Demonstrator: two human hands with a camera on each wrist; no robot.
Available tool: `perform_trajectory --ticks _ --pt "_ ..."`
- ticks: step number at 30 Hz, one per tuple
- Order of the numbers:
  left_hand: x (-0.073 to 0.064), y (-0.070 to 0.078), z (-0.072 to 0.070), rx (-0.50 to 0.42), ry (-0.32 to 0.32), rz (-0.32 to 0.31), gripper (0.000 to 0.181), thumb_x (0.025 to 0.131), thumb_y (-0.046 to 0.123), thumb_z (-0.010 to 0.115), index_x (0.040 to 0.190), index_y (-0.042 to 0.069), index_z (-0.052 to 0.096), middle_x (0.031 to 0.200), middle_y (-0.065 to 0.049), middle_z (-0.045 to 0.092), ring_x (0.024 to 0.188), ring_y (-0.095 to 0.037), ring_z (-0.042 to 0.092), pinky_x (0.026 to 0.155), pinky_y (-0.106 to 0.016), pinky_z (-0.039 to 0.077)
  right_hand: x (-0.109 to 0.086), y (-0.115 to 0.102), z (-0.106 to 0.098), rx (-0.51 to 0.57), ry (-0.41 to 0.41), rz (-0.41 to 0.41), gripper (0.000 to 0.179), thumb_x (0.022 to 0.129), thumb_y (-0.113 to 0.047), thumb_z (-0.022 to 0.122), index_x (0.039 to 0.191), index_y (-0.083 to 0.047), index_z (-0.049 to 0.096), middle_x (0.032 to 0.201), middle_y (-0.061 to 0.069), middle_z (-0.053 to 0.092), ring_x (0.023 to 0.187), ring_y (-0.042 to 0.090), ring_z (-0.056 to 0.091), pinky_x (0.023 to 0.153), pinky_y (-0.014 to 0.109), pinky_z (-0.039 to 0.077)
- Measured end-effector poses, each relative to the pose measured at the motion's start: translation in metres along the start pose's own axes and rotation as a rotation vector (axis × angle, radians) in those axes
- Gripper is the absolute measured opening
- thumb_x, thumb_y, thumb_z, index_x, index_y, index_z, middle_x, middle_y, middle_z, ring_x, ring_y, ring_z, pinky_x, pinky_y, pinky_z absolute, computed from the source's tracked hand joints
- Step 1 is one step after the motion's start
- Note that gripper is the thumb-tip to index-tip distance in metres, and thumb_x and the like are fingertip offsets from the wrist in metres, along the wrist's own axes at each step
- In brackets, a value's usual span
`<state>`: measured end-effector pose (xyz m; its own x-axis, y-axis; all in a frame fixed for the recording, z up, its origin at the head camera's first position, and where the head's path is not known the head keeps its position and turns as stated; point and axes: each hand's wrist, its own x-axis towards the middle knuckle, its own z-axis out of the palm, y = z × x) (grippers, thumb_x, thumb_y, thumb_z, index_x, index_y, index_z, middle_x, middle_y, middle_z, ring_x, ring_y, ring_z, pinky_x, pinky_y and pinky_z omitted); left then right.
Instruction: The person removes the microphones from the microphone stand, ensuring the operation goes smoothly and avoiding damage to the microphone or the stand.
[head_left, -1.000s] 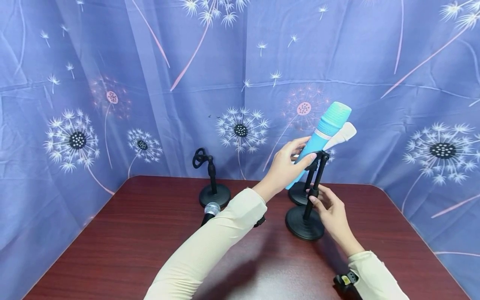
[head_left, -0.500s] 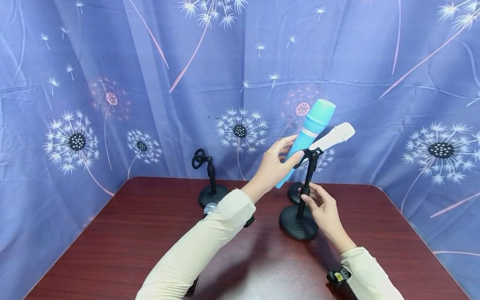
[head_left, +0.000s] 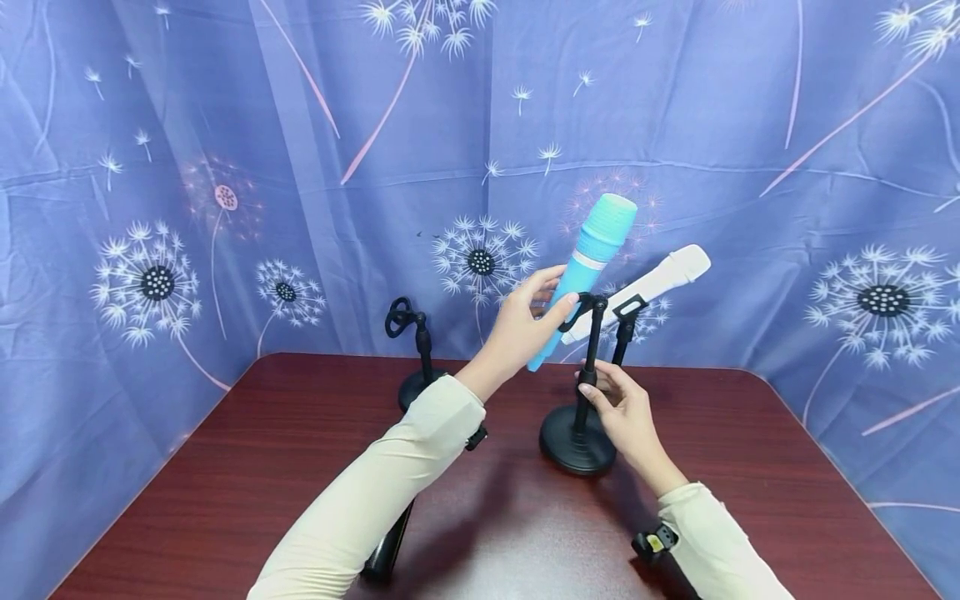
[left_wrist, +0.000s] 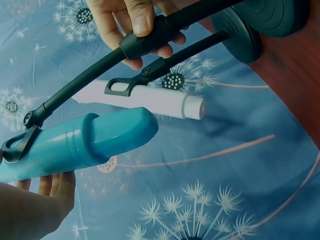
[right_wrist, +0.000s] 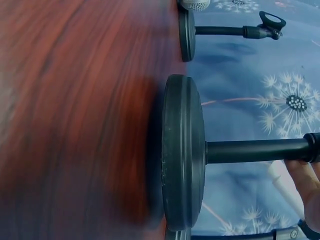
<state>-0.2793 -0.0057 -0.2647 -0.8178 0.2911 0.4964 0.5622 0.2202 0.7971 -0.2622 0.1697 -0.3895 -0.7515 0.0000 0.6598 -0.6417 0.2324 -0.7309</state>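
Observation:
My left hand [head_left: 517, 325] grips a light blue microphone [head_left: 603, 233], which tilts with its head up and to the right. The black clip [left_wrist: 20, 144] of a desk microphone stand [head_left: 579, 446] goes round the microphone's body. On the collar of that stand's pole, my right hand [head_left: 624, 417] pinches with thumb and fingers. The stand's round base [right_wrist: 182, 150] is close over the table, with a dark shadow beside it. Behind it, a white microphone [head_left: 663, 279] leans in the clip of a second stand [head_left: 624, 337], whose base is hidden in the head view.
A third stand [head_left: 425, 354] with nothing in its clip stands at the back left of the dark red table [head_left: 262, 467]. Under my left sleeve lies a black microphone [head_left: 387, 550], partly hidden. A blue dandelion-print curtain [head_left: 375, 108] hangs behind the table.
Both hands have shifted left together, carrying the blue microphone and its stand. More of the white microphone and its clip now shows. My left forearm now covers the black microphone's silver head.

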Motion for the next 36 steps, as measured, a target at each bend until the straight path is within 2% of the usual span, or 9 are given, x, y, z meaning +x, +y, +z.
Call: perform_trajectory --ticks 6,13,17,23,28,32,36 --pt "-0.001 0.0 -0.016 0.033 0.023 -0.014 0.044 0.098 0.03 0.056 0.14 0.017 0.049 0.132 -0.007 0.055 0.116 -0.018 0.054 0.096 -0.033 0.045 0.003 -0.021 0.012 -0.021 -0.033 0.021 0.033 0.083 0.015 0.064 0.116 0.01 0.061 0.096 0.023 0.068 0.083 0.022 0.068 0.068 0.019 0.053" --pt "-0.002 0.005 -0.032 0.11 0.061 -0.043 0.044 0.097 0.029 0.058 0.138 0.015 0.051 0.129 -0.009 0.057 0.112 -0.022 0.056 0.09 -0.039 0.049 0.008 -0.025 0.026 -0.007 -0.055 0.034 0.033 0.084 0.012 0.065 0.116 0.01 0.061 0.098 0.026 0.067 0.083 0.028 0.067 0.065 0.018 0.052" --pt "-0.002 0.008 -0.039 0.163 0.088 -0.066 0.046 0.096 0.031 0.059 0.138 0.014 0.051 0.127 -0.009 0.057 0.11 -0.022 0.057 0.085 -0.039 0.05 0.01 -0.029 0.034 -0.016 -0.057 0.045 0.032 0.084 0.012 0.065 0.115 0.011 0.061 0.097 0.028 0.066 0.084 0.031 0.067 0.067 0.018 0.052" --pt "-0.001 0.012 -0.044 0.236 0.178 -0.056 0.043 0.094 0.029 0.062 0.131 0.008 0.057 0.115 -0.01 0.056 0.102 -0.023 0.056 0.084 -0.035 0.049 0.014 -0.034 0.045 -0.011 -0.057 0.07 0.032 0.084 0.01 0.067 0.115 0.013 0.06 0.095 0.027 0.067 0.089 0.037 0.066 0.074 0.016 0.051" --pt "-0.001 0.014 -0.044 0.3 0.26 -0.076 0.045 0.091 0.031 0.064 0.128 0.006 0.057 0.111 -0.011 0.055 0.099 -0.023 0.053 0.083 -0.036 0.045 0.016 -0.037 0.055 -0.025 -0.042 0.064 0.033 0.083 0.01 0.068 0.115 0.014 0.06 0.095 0.027 0.067 0.088 0.039 0.066 0.075 0.019 0.052" --pt "0.0 0.014 -0.044 0.304 0.328 -0.079 0.044 0.089 0.029 0.067 0.126 0.007 0.058 0.107 -0.011 0.053 0.094 -0.023 0.05 0.076 -0.037 0.043 0.018 -0.04 0.062 -0.04 -0.022 0.057 0.033 0.082 0.01 0.069 0.113 0.013 0.061 0.096 0.026 0.067 0.088 0.038 0.066 0.075 0.025 0.054" --pt "0.0 0.014 -0.044 0.301 0.377 -0.083 0.044 0.088 0.027 0.068 0.125 0.007 0.059 0.105 -0.012 0.052 0.093 -0.024 0.048 0.074 -0.037 0.043 0.019 -0.043 0.068 -0.048 -0.01 0.053 0.033 0.081 0.011 0.069 0.113 0.013 0.061 0.095 0.026 0.067 0.087 0.038 0.066 0.075 0.032 0.055"
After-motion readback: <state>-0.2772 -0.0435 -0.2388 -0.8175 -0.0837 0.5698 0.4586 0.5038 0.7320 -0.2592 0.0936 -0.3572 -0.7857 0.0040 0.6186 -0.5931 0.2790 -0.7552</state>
